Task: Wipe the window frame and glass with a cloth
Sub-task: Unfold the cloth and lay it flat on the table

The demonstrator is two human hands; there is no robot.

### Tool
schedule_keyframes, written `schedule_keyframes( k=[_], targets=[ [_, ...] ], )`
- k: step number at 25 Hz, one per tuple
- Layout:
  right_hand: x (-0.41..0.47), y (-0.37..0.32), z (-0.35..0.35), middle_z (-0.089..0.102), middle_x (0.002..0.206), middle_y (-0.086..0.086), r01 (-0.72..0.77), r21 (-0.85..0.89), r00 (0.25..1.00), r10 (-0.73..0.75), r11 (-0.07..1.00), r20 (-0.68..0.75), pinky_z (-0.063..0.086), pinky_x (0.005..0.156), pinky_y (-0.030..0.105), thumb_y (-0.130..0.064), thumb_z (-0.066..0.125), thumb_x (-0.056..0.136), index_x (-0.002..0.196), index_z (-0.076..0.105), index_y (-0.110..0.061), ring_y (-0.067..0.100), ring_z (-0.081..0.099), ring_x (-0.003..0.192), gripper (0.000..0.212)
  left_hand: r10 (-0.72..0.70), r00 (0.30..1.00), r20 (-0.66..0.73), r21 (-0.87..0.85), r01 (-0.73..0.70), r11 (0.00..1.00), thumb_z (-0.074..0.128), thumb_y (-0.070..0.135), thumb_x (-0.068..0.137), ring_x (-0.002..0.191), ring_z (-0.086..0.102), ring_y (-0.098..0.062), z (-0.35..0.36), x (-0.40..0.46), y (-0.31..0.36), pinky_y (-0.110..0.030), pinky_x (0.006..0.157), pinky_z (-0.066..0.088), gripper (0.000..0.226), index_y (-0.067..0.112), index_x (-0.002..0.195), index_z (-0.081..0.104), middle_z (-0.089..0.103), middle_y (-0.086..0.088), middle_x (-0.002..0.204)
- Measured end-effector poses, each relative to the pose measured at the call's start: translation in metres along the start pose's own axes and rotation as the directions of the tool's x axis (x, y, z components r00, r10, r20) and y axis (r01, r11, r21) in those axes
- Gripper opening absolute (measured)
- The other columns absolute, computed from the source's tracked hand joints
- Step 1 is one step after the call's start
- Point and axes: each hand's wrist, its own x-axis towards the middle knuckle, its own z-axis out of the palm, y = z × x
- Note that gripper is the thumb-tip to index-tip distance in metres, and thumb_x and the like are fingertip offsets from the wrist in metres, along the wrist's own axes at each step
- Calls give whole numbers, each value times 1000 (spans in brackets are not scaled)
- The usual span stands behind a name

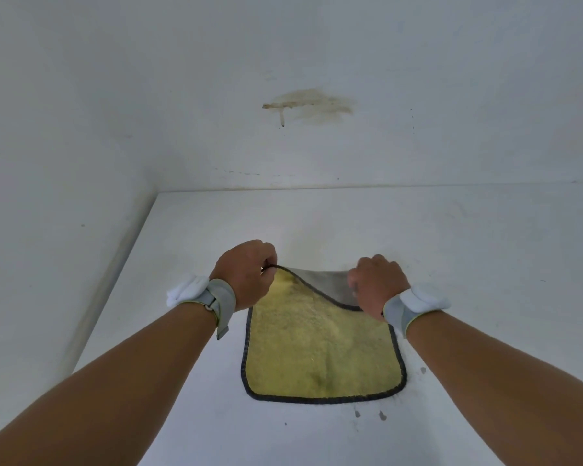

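A: How do you think the cloth will handle?

B: Light and limp, I'd judge. It's a soft, fluffy square, yellow on the upper face and grey on the underside, with a dark stitched hem. It won't slip or break, but it will sag and fold wherever it isn't supported.

A: Where is it?

B: Flat on the white table, its near edge towards the person. The far edge is lifted off the table and curls over, so the grey underside shows between the two hands.

A: And the best place to take hold?

B: The two far corners at the hem, which is just where the hands are. Held there, it should hang open instead of bunching.

A: How are the hands set?

B: The left hand is at the cloth's far left corner, fingers curled and pinching the hem, knuckles up. The right hand is at the far right corner, also curled around the edge, so each grip is closed on the cloth. Both forearms reach forward from the cloth's near side, with a grey wrist strap on each

A: Anything beyond the cloth?

B: A white wall with a brownish stain above the cloth's far edge. No window is in view
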Motion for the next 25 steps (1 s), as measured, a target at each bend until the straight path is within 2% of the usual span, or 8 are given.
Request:
schedule_keyframes(
  k=[5,7,9,13,18,22,23,25],
  targets=[
    [-10,11,12,49,124,-4,62,163,995,-73,985,62,41,93,36,-59,62,77,130,46,-27,22,47,114,64,-62,998,22,-31,63,998,59,20,85,74,52,-15,4,-3,-9,-29,68,43,3,20,83,61,53,8,75],
    [-13,8,25,49,121,-2,100,93,995,-100,991,-2,43,89,33,-54,60,81,125,51,-25,23,48,113,53,-76,997,20,-39,76,996,59,21,87,73,50,-14,4,-2,-10,-28,67,40,4,20,83,60,53,8,73],
    [-11,10,27,52,117,1,113,92,991,-105,989,-82,45,85,30,-34,50,92,117,58,-21,25,51,111,29,-69,997,18,-28,70,997,59,20,87,73,48,-14,4,1,-12,-27,67,37,3,18,86,61,51,8,74],
    [-7,25,19,56,117,3,154,63,982,-146,986,-117,47,79,28,-20,40,98,115,66,-18,24,58,102,31,-67,997,32,-1,67,998,57,10,85,75,48,-16,6,-4,-22,-26,69,37,8,15,89,63,48,6,78],
    [3,39,-12,64,104,6,169,45,950,-151,985,-273,47,75,33,-19,45,94,107,70,-15,27,60,97,28,14,1000,-21,30,-14,999,57,3,80,71,45,-16,7,-6,-23,-23,61,32,12,14,83,61,45,6,76],
    [-1,53,-35,64,75,7,308,10,853,-271,951,-446,51,55,36,-7,59,76,78,72,-12,30,62,66,14,158,987,-37,108,-153,982,64,2,72,65,48,-18,17,-27,-15,-26,57,36,16,17,73,60,51,4,71],
    [-8,52,-30,63,70,5,353,-45,835,-337,934,-436,51,50,35,-8,65,70,72,71,-13,29,61,60,8,175,984,17,144,-176,974,68,2,68,61,51,-20,26,-38,-14,-27,54,38,18,19,70,60,54,2,69],
    [-27,44,-6,66,80,4,383,-101,889,-396,918,-231,50,60,32,-10,69,71,78,72,-15,25,64,71,9,186,958,220,259,-241,935,76,4,57,55,52,-18,50,-61,-13,-26,48,38,25,22,64,60,56,3,64]
  ],
)
